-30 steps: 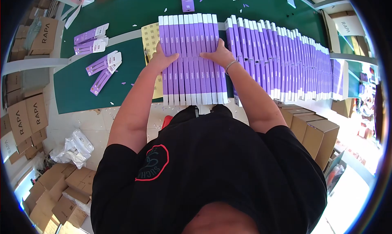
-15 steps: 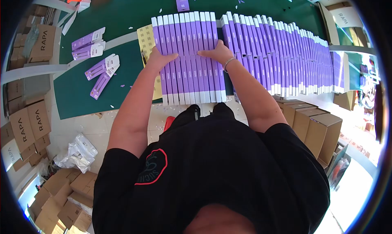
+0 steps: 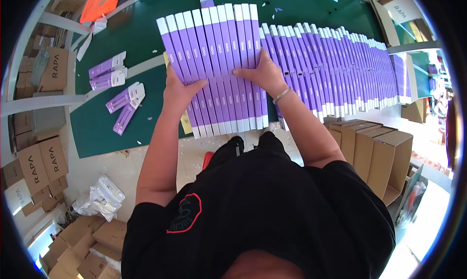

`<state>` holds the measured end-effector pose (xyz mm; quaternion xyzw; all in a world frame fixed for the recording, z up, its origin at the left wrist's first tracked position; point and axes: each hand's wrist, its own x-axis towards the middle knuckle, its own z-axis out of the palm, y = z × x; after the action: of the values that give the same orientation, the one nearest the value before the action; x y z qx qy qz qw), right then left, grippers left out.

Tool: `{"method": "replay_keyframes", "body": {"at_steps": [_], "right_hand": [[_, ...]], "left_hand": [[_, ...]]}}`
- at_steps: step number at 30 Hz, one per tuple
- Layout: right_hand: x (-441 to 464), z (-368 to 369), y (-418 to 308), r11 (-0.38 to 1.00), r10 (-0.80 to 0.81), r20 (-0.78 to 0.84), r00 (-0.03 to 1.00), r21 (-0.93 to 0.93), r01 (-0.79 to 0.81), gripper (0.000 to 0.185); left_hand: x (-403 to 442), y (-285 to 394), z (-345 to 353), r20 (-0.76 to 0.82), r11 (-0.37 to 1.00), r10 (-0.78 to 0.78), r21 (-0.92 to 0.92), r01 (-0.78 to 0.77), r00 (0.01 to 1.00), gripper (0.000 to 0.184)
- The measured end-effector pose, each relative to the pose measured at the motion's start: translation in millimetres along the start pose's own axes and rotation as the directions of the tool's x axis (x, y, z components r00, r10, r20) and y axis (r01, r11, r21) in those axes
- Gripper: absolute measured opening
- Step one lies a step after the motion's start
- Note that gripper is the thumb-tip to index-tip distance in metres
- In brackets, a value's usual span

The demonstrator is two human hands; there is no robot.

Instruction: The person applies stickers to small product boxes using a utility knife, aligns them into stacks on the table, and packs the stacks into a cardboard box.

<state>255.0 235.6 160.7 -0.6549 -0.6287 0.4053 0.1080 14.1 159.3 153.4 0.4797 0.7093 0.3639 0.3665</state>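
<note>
My left hand [image 3: 180, 91] and my right hand [image 3: 266, 75] press in from the two ends of a block of slim purple boxes with white ends. Its far row [image 3: 214, 45] is pinched between my palms, thumbs lying across the near side, and looks raised toward me and slightly fanned at the left. The near row [image 3: 226, 106] continues below my thumbs, its white ends toward me. Most of my fingers are hidden behind the outer boxes. Close beside my right hand, a long double row of similar purple boxes [image 3: 335, 72] stretches rightward.
Loose purple cartons [image 3: 124, 104] with white flaps lie on the green table [image 3: 97, 140] at the left. A yellow sheet [image 3: 187, 123] shows beside the block. Another purple box [image 3: 206, 0] lies beyond it. Brown cardboard boxes [image 3: 374, 145] stand at the right, others [image 3: 43, 162] at the left.
The far row held between my hands has come up toward me and spread at its left side. Both hands have moved slightly with it, and the whole view has shifted a little.
</note>
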Motion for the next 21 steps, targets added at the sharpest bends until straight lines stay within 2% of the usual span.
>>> {"method": "replay_keyframes", "body": {"at_steps": [4, 6, 7, 9, 10, 11, 13, 14, 18, 20, 21], "right_hand": [[-31.4, -29.8, -9.2, 0.989, -0.128, -0.242, 0.962, 0.043, 0.143, 0.103], [-47.3, -45.8, -9.8, 0.966, -0.185, -0.312, 0.932, 0.117, 0.231, 0.104], [-57.4, -55.4, -11.7, 0.971, -0.149, -0.357, 0.922, 0.123, 0.205, 0.104], [-83.4, -82.0, -15.2, 0.954, -0.169, -0.372, 0.913, 0.172, 0.246, 0.101], [-96.9, -91.5, -15.4, 0.949, -0.208, -0.482, 0.851, 0.110, 0.294, 0.100], [-108.2, -105.0, -11.0, 0.953, -0.191, -0.470, 0.862, 0.122, 0.278, 0.102], [-122.6, -115.9, 14.3, 0.898, -0.333, -0.700, 0.632, -0.032, 0.439, 0.102], [-141.5, -132.3, 20.9, 0.908, -0.282, -0.668, 0.689, 0.045, 0.415, 0.105], [-217.5, -195.4, 76.8, 0.931, -0.137, -0.724, 0.675, 0.137, 0.337, 0.106], [-268.0, -213.4, 103.6, 0.924, -0.122, -0.757, 0.642, 0.149, 0.351, 0.106], [-277.8, -228.3, 130.7, 0.931, -0.116, -0.821, 0.558, 0.105, 0.349, 0.106]], "left_hand": [[-16.5, 51.5, -8.5, -0.139, 0.959, 0.283, 0.024, -0.282, 0.949, 0.083], [-19.9, 71.3, -9.7, -0.134, 0.953, 0.296, -0.028, -0.302, 0.946, 0.085], [-21.9, 79.1, -8.0, -0.117, 0.947, 0.262, -0.161, -0.279, 0.958, 0.086], [-20.4, 89.9, -3.5, -0.176, 0.894, 0.439, -0.015, -0.449, 0.881, 0.086], [-25.9, 107.2, -1.4, -0.173, 0.896, 0.443, 0.049, -0.441, 0.880, 0.089], [-30.3, 121.2, 5.3, -0.206, 0.882, 0.470, 0.145, -0.449, 0.858, 0.082], [-41.8, 146.1, 18.8, -0.154, 0.807, 0.590, 0.076, -0.586, 0.793, 0.085], [-51.2, 157.8, 30.4, -0.152, 0.805, 0.591, 0.046, -0.591, 0.792, 0.081], [-100.1, 218.1, 103.3, -0.063, 0.727, 0.682, -0.042, -0.685, 0.728, 0.080], [-143.5, 247.5, 128.3, -0.068, 0.686, 0.720, -0.087, -0.723, 0.691, 0.081], [-151.3, 262.4, 157.8, -0.035, 0.656, 0.746, -0.129, -0.743, 0.665, 0.081]]}}
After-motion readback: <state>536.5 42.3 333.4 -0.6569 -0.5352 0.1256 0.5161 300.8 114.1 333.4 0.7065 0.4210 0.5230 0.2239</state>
